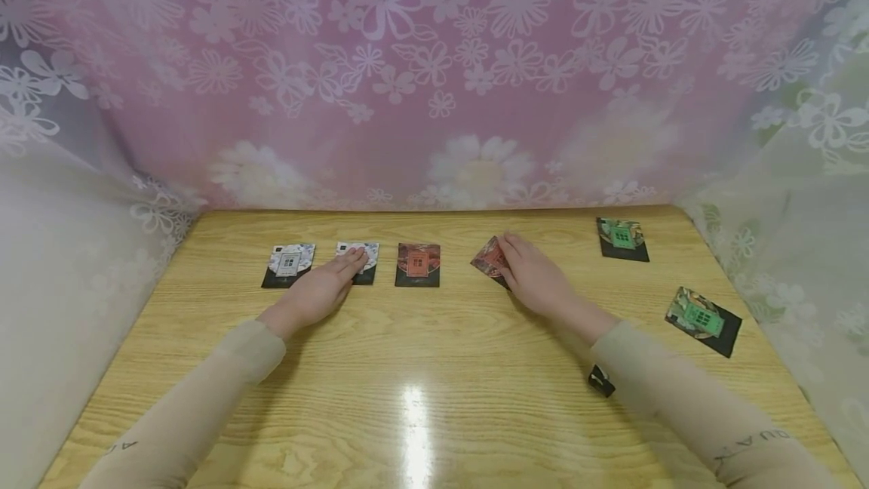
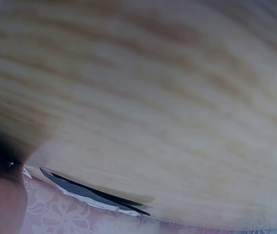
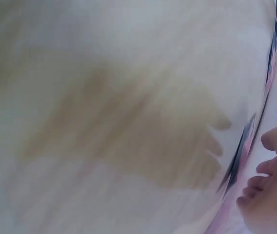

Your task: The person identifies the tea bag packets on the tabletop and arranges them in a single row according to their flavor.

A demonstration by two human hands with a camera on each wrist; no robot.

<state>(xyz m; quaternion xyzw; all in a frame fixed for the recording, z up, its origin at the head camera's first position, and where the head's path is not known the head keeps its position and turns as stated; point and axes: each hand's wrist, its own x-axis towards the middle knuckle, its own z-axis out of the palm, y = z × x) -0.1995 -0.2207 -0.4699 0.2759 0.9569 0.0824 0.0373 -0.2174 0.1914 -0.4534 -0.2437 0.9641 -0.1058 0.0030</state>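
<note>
Counter [image 1: 380, 368], left to right. White packet [image 1: 288, 262], face up. Second white packet [image 1: 373, 259], under the left hand [image 1: 314, 296], fingers laid straight, presumably for steadying. Red packet [image 1: 418, 265], squared up. Tilted red packet [image 1: 486, 256], partly covered by the right hand [image 1: 538, 275], fingers extended (a light guiding touch, I'd judge). Black item [image 1: 600, 382], beside the sleeve [image 1: 668, 379]. Far green packet [image 1: 622, 238]; near green packet [image 1: 704, 321].

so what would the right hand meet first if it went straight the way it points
Past the red packet under that hand, likely the pink curtain behind the table; depth is unclear.
</note>
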